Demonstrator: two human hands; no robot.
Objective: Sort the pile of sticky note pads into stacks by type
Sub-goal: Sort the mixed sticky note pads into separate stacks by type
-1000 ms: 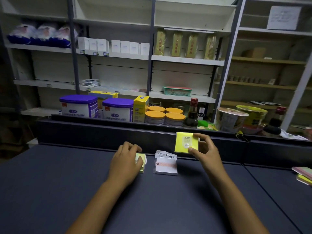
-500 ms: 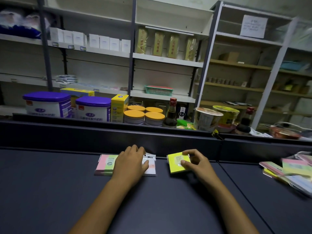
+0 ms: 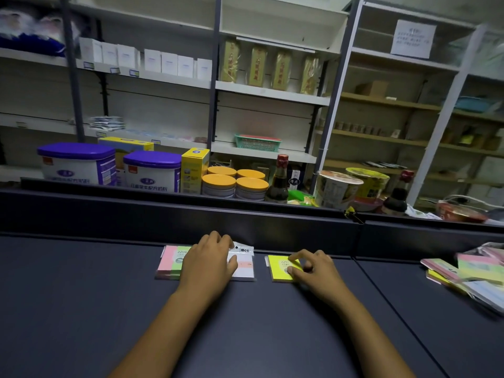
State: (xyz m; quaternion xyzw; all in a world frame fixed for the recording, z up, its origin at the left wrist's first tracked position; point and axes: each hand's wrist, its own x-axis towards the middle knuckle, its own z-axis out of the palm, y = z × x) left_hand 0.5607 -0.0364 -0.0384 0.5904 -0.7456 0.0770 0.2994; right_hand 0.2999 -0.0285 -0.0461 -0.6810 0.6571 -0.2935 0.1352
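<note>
Near counter (image 3: 109,309): bare toward the viewer.
Back: raised ledge (image 3: 163,216) walls it.
Right: loose pad pile (image 3: 469,274).
Middle: narrow gap between white pad (image 3: 244,271) and yellow pad (image 3: 281,271).

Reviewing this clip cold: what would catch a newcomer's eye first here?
Probably the bright yellow pad on the dark table, pinched by the right hand. Beside it, the left hand rests flat over a pink-and-green pad and a white packet. An unsorted pastel pile lies at the far right.
</note>
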